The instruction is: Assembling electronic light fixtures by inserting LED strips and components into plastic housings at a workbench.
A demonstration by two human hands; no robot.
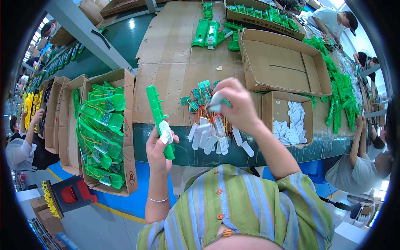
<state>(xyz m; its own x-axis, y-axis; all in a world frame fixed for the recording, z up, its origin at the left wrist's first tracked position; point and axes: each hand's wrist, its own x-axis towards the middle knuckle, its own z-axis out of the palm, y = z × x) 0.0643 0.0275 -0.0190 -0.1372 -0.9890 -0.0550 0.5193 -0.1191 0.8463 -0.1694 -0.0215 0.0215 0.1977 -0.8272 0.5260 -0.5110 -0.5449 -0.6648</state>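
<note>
My left hand (156, 151) is closed round a long green plastic housing (155, 106), held upright and slightly tilted. A white covering (165, 132) is on the thumb against the housing. My right hand (235, 102), slightly blurred, reaches over a heap of small green circuit boards (204, 89) with red and yellow wires. Its fingertips, with white coverings, are pinched together among the boards; what they grip is hidden. White oblong plastic pieces (204, 135) on the wires hang over the table's near edge.
On the left, a cardboard box (130, 146) holds wired green housings. To the right are an empty-looking cardboard tray (287, 62), a box of white pieces (289, 123) and piled green parts (343, 91). More housings (206, 33) lie at the back. Co-workers sit on both sides.
</note>
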